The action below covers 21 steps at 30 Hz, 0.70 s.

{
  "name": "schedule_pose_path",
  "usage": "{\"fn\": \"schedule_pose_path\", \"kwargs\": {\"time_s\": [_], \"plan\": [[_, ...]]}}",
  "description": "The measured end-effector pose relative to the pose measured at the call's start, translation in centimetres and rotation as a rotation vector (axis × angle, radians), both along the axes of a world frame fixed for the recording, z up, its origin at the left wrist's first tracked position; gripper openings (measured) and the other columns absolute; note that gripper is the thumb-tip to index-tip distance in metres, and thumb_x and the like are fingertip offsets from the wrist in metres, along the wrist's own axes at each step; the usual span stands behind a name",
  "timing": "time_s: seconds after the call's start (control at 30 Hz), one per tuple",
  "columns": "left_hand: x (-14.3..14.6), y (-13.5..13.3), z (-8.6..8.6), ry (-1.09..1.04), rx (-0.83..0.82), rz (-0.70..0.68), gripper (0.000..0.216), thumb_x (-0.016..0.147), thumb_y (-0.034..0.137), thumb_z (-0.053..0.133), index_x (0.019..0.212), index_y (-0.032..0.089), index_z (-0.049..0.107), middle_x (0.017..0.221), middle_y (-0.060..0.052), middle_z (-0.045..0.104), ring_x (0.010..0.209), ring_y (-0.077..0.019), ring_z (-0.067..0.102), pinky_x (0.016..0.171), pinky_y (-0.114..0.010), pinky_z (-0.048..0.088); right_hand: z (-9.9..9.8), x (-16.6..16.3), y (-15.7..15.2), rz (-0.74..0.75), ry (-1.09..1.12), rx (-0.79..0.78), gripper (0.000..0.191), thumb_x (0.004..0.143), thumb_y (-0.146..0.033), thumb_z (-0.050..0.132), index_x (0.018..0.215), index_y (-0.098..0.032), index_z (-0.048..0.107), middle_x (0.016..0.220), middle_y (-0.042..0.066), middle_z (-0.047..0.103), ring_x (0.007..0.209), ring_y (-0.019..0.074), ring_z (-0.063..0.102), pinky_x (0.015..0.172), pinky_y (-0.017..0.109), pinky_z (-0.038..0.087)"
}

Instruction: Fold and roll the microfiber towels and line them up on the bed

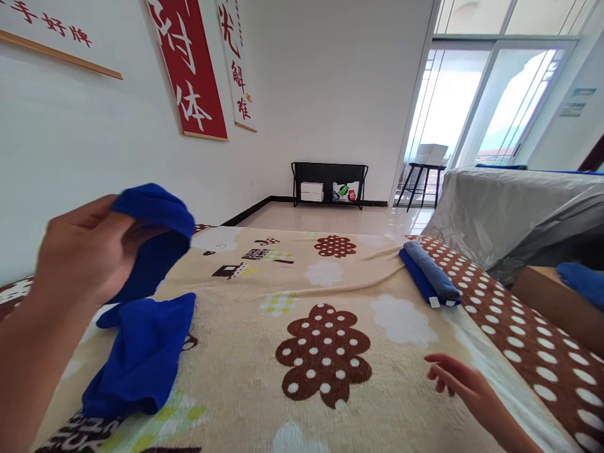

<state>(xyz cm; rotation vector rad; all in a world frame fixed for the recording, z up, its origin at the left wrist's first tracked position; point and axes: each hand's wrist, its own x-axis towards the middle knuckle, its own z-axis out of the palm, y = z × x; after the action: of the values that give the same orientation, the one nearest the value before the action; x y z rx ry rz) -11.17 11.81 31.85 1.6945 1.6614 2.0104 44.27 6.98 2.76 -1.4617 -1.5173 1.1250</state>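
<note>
Pinched in my left hand [87, 251] is a dark blue cloth [158, 217], lifted above the blanket, its lower part hanging down. Just below it a crumpled blue cloth [141, 358] lies on the blanket; whether it is the same piece as the held one I cannot tell. My right hand [455, 380] hovers over the blanket's right side with loosely curled, parted fingers and nothing in it. Beyond that hand lie a rolled grey-blue towel [431, 270] and, beside and partly beneath it, a folded dark blue towel [418, 277] with a white tag.
A cream blanket [226, 340] with brown dotted patterns covers the surface before me. To the right stand a cardboard box [542, 302] with a blue cloth [582, 283] on it and furniture under a plastic sheet [514, 207]. A black rack [329, 173] stands by the far wall.
</note>
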Motion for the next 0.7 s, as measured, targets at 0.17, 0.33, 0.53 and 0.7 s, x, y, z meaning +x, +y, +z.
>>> {"fn": "schedule_pose_path", "kwargs": {"time_s": [0.17, 0.33, 0.53, 0.7], "plan": [[12.9, -4.1, -2.8, 0.068, -0.343, -0.708, 0.032, 0.084, 0.042, 0.062, 0.092, 0.012, 0.073, 0.078, -0.001, 0.069, 0.076, -0.0175, 0.066, 0.070, -0.028, 0.050, 8.3, -8.2, -3.7, 0.156, -0.169, 0.421, 0.036, 0.092, -0.047, 0.053, 0.122, -0.029, 0.064, 0.109, 0.007, 0.072, 0.097, 0.0232, 0.068, 0.085, 0.035, 0.056], [19.5, -6.7, -8.9, 0.251, -0.659, -0.967, 0.022, 0.085, 0.031, 0.056, 0.069, 0.017, 0.063, 0.063, 0.003, 0.056, 0.059, -0.0107, 0.048, 0.052, -0.021, 0.036, 11.5, -14.0, -5.8, 0.198, -0.358, 0.905, 0.080, 0.079, -0.057, 0.069, 0.147, -0.026, 0.040, 0.122, 0.011, 0.068, 0.103, 0.0286, 0.069, 0.086, 0.037, 0.058], [20.1, -7.0, -13.0, 0.181, -0.781, -1.077, 0.011, 0.073, 0.018, 0.059, 0.065, 0.017, 0.052, 0.064, 0.006, 0.044, 0.064, -0.0089, 0.038, 0.055, -0.022, 0.028, 10.5, -17.2, -5.8, 0.178, -0.441, 0.971, 0.057, 0.084, -0.026, 0.062, 0.137, -0.023, 0.041, 0.117, 0.009, 0.070, 0.100, 0.0218, 0.070, 0.082, 0.028, 0.059], [18.9, -7.4, -11.8, 0.222, -0.872, -1.082, 0.027, 0.073, 0.032, 0.069, 0.067, 0.018, 0.047, 0.066, 0.007, 0.043, 0.065, -0.0096, 0.039, 0.057, -0.022, 0.030, 11.1, -16.2, -5.3, 0.171, -0.182, 0.676, 0.037, 0.077, -0.005, 0.048, 0.106, -0.024, 0.059, 0.091, 0.000, 0.070, 0.082, 0.0123, 0.067, 0.074, 0.020, 0.053]]}}
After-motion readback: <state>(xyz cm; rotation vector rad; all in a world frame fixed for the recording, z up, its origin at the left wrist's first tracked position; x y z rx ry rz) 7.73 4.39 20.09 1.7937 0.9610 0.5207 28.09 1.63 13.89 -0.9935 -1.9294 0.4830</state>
